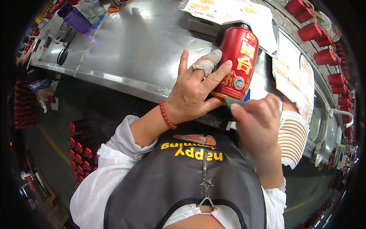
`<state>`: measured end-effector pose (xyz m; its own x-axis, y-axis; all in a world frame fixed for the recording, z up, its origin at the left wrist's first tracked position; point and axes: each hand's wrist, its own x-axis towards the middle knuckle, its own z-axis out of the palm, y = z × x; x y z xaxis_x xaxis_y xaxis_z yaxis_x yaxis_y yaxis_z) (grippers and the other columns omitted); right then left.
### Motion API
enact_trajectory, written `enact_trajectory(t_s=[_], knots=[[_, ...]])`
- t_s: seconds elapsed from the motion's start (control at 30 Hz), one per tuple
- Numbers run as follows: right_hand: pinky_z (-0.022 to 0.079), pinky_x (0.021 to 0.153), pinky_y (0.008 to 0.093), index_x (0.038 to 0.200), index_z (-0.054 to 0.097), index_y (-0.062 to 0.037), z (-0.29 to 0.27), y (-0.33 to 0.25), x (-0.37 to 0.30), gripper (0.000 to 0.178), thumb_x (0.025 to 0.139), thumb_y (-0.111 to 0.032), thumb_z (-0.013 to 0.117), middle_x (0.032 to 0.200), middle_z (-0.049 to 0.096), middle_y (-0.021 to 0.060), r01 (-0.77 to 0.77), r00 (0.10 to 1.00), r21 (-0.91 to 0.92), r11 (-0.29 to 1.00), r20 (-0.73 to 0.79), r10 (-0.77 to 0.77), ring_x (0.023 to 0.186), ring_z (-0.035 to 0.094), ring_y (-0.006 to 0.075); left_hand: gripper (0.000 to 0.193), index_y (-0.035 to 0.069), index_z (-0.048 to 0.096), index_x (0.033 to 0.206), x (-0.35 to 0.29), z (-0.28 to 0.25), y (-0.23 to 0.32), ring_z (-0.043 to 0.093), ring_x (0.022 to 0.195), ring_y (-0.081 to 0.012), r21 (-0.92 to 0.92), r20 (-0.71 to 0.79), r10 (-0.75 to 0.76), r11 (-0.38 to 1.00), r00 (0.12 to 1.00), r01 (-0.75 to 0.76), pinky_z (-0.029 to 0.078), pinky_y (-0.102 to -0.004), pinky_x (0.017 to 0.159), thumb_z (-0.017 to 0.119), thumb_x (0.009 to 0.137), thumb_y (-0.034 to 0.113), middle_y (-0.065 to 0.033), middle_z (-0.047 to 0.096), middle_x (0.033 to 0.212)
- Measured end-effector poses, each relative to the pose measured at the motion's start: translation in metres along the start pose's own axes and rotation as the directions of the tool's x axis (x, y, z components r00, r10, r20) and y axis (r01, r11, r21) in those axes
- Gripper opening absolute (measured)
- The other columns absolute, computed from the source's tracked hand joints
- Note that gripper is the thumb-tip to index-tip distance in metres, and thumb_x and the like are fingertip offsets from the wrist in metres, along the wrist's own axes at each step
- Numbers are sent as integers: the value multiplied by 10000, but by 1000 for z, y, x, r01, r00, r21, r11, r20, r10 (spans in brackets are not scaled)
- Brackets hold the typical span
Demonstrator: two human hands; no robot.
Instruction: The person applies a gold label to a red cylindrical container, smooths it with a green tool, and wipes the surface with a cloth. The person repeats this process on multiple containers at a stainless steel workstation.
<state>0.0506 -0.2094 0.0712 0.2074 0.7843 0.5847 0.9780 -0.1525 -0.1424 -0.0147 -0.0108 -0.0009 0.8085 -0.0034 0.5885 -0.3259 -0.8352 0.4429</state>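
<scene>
A glossy red bottle (237, 49) with gold characters and a dark cap lies at the table's front edge, cap pointing away from me. My left hand (194, 84) steadies it from the left, thumb at its base and forefinger along its side. A grey cloth cot (209, 63) covers one finger, and the others are stretched out. At the bottle's base, my right hand (259, 114) pinches a small flat green piece (234, 101), its tip against the lower edge. Motion blurs the right hand somewhat. Part of something blue (247, 94) shows beneath the bottle.
Printed sheets (217, 9) lie beyond the bottle and to its right. A purple bottle (75, 18) lies at the far left of the steel table (126, 49). Red bottles (82, 156) stand below left; red containers (310, 32) line the right. A ridged white piece (292, 138) hangs at the right.
</scene>
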Motion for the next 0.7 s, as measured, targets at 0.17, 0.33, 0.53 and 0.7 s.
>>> enact_trajectory(t_s=[0.17,0.33,0.53,0.7], knots=[[391,708,372,892,673,-61,-2,-4,0,220,691,-74,759,833,568,28,-36,999,32,999,9,35,720,532,203,819,151,488,1493,3,-1,3,621,1141,-326,-21,-22,12,1000,1000,-12,152,-666,1160,813,767,351,-221,569,1364],[395,708,367,922,683,-70,4,-1,4,268,666,-86,760,846,561,22,-5,1000,-29,1000,2,5,720,533,196,839,142,478,1491,2,1,0,593,1206,-327,-25,-44,34,999,998,-35,127,-673,1165,813,755,363,-243,543,1366],[391,686,363,927,696,-57,3,3,3,252,684,-86,756,827,571,27,49,998,66,997,-41,-46,694,532,199,840,121,472,1494,1,1,-1,600,1203,-326,-41,-26,12,999,1000,-13,132,-658,1169,812,762,353,-247,553,1368],[381,659,371,923,708,-62,4,4,-15,300,634,-30,779,844,586,34,-61,995,141,988,-72,72,672,501,210,886,118,435,1515,-1,4,-3,556,1276,-336,-75,-23,27,997,999,-29,145,-667,1163,816,755,365,-266,483,1451]])
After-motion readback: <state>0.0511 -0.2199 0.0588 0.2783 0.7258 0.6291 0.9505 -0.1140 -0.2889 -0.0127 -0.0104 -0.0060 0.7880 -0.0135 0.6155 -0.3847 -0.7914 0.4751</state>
